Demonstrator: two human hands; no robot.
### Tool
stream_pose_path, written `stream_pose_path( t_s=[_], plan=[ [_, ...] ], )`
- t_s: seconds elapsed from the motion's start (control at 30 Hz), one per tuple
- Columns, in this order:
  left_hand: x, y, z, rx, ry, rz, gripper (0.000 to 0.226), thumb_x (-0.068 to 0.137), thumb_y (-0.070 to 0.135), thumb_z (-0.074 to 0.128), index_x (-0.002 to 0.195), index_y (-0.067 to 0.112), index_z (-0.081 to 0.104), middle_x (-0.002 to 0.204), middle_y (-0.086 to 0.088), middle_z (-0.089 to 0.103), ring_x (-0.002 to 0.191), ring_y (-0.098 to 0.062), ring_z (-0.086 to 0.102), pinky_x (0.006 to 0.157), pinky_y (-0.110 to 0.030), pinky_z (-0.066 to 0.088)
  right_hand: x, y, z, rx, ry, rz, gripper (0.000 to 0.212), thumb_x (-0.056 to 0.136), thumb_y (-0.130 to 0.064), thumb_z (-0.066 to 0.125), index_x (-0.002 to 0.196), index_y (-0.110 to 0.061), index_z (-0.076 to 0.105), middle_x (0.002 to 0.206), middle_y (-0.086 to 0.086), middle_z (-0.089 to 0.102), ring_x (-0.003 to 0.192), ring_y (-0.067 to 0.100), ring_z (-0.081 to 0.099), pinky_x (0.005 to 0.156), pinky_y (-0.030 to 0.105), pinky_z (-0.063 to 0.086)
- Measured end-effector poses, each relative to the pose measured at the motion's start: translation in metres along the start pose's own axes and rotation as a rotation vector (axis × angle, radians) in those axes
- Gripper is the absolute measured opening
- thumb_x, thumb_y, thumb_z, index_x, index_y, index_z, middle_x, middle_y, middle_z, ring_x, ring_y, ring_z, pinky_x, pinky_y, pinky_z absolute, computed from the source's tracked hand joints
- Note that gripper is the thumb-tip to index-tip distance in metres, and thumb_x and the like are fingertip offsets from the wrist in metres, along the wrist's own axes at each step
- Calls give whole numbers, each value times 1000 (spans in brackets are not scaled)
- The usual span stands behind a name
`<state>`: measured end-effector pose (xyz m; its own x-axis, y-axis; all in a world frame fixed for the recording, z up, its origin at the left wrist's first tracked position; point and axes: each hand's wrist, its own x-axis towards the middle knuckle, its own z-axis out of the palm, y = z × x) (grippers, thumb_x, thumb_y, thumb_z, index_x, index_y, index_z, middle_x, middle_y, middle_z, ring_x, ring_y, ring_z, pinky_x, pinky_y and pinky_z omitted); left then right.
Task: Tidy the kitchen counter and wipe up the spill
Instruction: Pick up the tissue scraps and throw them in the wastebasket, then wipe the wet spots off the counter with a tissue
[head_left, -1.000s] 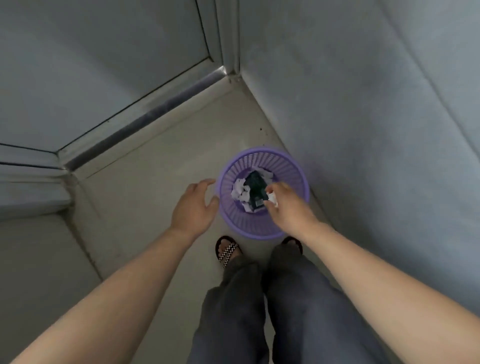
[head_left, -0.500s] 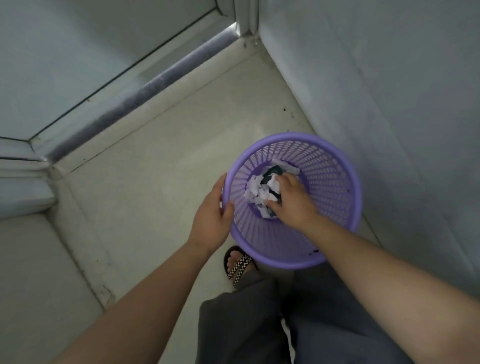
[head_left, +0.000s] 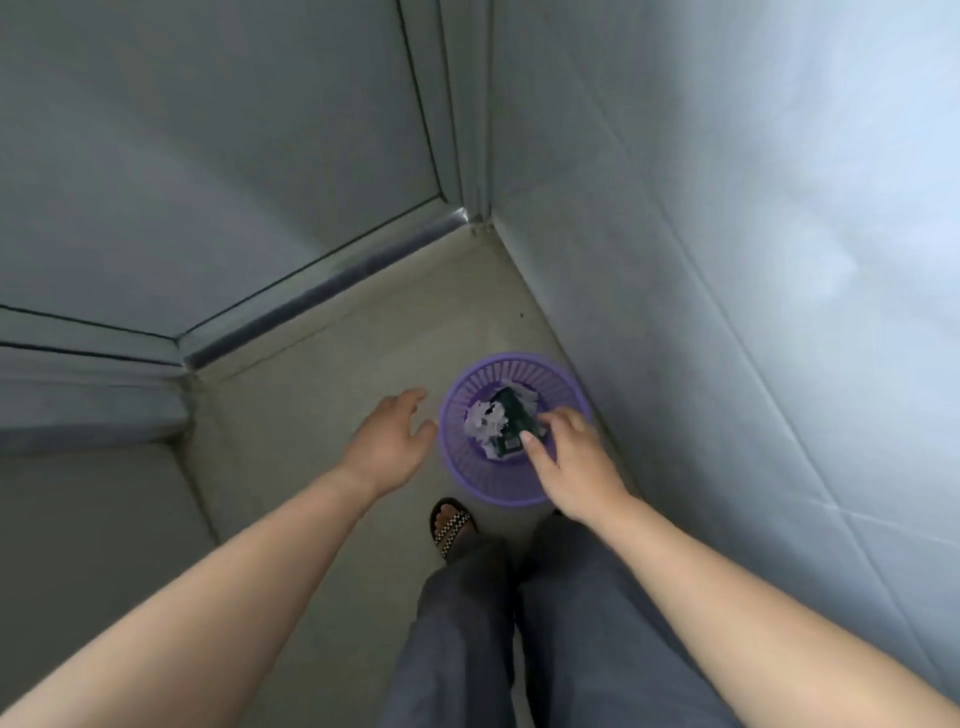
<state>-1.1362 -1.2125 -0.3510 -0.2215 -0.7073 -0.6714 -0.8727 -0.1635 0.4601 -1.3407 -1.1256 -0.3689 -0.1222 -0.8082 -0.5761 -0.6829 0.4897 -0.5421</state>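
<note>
A purple mesh waste basket (head_left: 491, 493) stands on the floor in the corner by the wall. Inside it lie crumpled white paper (head_left: 482, 422) and a dark green packet (head_left: 511, 415). My right hand (head_left: 576, 467) hovers over the basket's near right side with loosely bent fingers and nothing in it. My left hand (head_left: 389, 441) is spread open just left of the basket's rim, a small gap away from it.
A pale tiled wall (head_left: 727, 312) rises on the right, close to the basket. A metal door track (head_left: 322, 280) runs along the back left. My sandalled foot (head_left: 452, 525) and grey trousers (head_left: 467, 623) are right below the basket.
My right hand pushed the white paper down into the basket and has lifted out empty. My left hand let go of the rim. The camera rose, so the basket looks smaller.
</note>
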Motion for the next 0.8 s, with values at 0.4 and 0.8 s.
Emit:
stream_pose_path(
  t_s=[0.4, 0.8],
  plan=[
    [-249, 136, -177, -121, 201, 227, 42, 91, 39, 46, 132, 29, 43, 124, 8, 53, 114, -9, 50, 93, -25, 36, -217, -168, -184, 218, 152, -255, 40, 96, -37, 39, 131, -17, 44, 134, -10, 41, 127, 2, 34, 106, 20, 26],
    [-407, 89, -123, -711, 467, 57, 19, 92, 34, 49, 107, 40, 57, 109, 13, 63, 98, 10, 54, 72, 0, 37, -297, -200, -180, 266, -84, -467, 26, 95, -31, 43, 118, -21, 54, 116, -15, 55, 97, -15, 51, 77, 1, 37]
  ],
)
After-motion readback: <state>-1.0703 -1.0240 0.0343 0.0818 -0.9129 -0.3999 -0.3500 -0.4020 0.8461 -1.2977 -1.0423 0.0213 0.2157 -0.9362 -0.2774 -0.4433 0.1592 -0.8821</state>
